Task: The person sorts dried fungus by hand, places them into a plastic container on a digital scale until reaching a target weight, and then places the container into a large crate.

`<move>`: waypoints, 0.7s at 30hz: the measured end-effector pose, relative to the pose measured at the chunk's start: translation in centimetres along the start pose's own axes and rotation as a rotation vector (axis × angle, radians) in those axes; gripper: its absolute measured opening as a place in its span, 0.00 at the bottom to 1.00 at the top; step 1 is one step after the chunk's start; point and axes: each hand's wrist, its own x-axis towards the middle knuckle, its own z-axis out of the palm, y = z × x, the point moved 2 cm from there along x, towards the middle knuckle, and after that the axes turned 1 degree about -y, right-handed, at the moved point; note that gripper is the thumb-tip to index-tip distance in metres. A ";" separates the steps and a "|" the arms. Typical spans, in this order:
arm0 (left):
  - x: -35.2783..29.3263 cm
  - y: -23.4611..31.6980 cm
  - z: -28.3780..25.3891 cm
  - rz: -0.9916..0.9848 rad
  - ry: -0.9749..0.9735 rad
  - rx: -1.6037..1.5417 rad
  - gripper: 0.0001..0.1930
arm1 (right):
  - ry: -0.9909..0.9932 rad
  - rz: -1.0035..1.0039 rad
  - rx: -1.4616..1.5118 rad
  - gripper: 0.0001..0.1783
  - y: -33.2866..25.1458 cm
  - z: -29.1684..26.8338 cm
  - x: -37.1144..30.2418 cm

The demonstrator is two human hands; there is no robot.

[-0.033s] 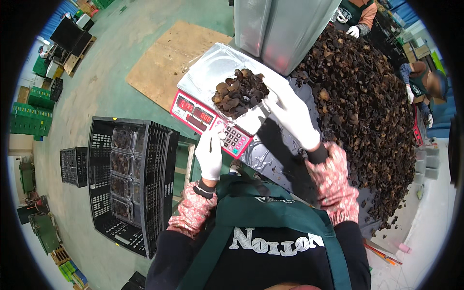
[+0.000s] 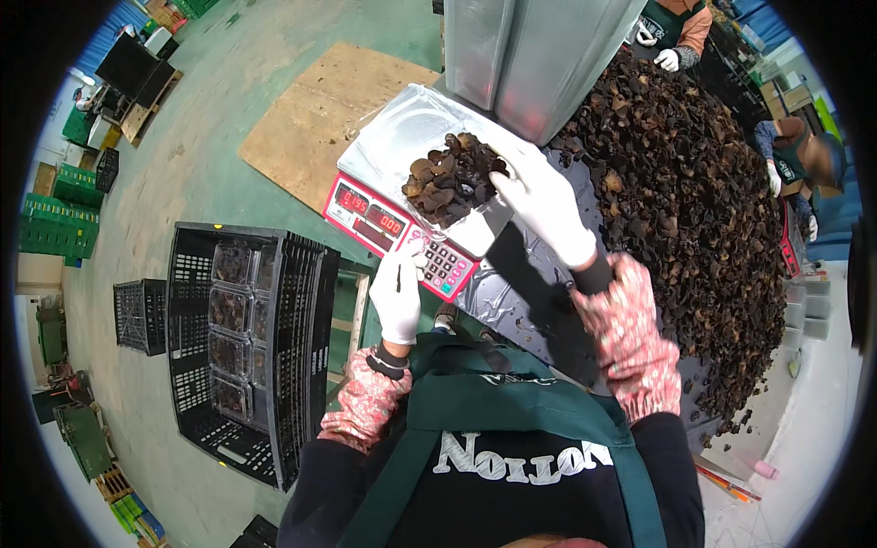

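Observation:
A clear plastic tray (image 2: 475,239) heaped with dark brown wood ear mushrooms (image 2: 446,183) rests on the plate of a red and white digital scale (image 2: 365,219) with lit red digits. My right hand (image 2: 541,196), in a white glove, is at the heap's right side, its thumb and fingers closed around some pieces. Beside the scale's keypad (image 2: 442,263), my left hand (image 2: 396,292), also gloved, has its fingers bent together; whether anything is between them is hidden. Clear film or tray plastic (image 2: 384,137) lies over the scale's far left part.
A large mound of wood ears (image 2: 685,210) covers the table at right. Tall stacked clear trays (image 2: 539,64) stand behind the scale. At left, a black crate (image 2: 196,365) holds several filled clear boxes (image 2: 228,310). Two co-workers (image 2: 681,27) are beyond the mound.
My right hand has shifted from the tray's right edge onto the mushrooms, its fingers now curled at the pieces. My left hand has stayed nearly in place by the keypad.

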 end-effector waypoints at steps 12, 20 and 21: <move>-1.7 -1.9 -2.9 -0.060 0.110 -0.041 0.13 | -0.419 -0.186 -0.131 0.16 1.4 5.5 8.0; -1.1 -1.4 -2.5 -0.031 0.106 -0.029 0.11 | -0.218 0.117 0.359 0.10 1.5 0.9 7.9; -0.8 -1.3 -2.0 -0.018 0.083 -0.032 0.11 | -0.150 0.115 0.442 0.10 2.5 0.7 7.7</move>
